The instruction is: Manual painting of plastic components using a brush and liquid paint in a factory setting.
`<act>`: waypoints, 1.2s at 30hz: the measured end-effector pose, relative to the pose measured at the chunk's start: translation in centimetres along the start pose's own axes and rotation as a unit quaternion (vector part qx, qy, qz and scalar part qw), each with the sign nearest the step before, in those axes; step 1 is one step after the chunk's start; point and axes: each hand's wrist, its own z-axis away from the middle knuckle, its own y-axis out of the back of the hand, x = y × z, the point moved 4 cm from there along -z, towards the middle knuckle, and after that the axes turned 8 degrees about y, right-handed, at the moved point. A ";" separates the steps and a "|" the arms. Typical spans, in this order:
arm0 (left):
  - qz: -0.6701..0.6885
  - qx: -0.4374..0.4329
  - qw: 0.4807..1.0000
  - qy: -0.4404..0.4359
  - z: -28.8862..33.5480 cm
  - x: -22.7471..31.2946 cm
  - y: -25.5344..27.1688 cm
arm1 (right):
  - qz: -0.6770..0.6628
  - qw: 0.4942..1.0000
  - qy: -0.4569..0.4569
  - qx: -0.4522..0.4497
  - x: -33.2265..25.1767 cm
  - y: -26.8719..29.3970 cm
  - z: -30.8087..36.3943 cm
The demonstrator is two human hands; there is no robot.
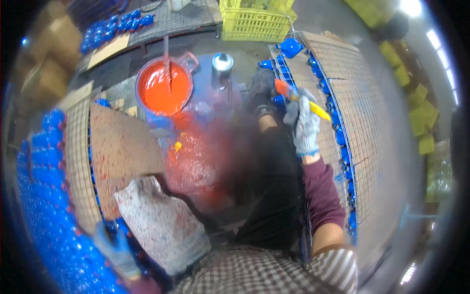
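Observation:
My right hand (304, 122), in a pale knit glove, is closed round a paintbrush (320, 109) with a yellow handle and orange-red bristles. It is above a wire rack (289, 73) that holds glossy blue rounded pieces (290, 47). At the lower left my left hand (117, 251), also gloved, has its fingers apart beside rows of blue pieces with red tips (46, 196). It is slightly blurred, and nothing shows in it. A bucket of orange-red paint (157, 93) stands ahead, with a paint-coated stick (167, 63) in it.
A metal can (222, 68) stands right of the bucket on the paint-smeared floor (196, 157). A speckled white sheet (159, 220) lies by my left leg. Yellow crates (257, 22) stand at the back. Cardboard-covered wire racks (367, 127) flank me.

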 end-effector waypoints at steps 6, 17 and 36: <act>-0.144 -0.002 0.977 -0.156 0.2 5.0 -1.8 | 0.312 0.922 0.193 -0.123 10.1 -2.3 -16.8; -0.124 0.021 0.985 -0.118 0.1 5.7 -2.5 | 0.462 0.821 0.325 -0.080 15.6 -0.6 -24.5; 0.560 -0.646 0.514 -0.075 1.7 20.1 -12.0 | -0.098 0.860 -0.229 -0.445 -12.9 -11.6 12.3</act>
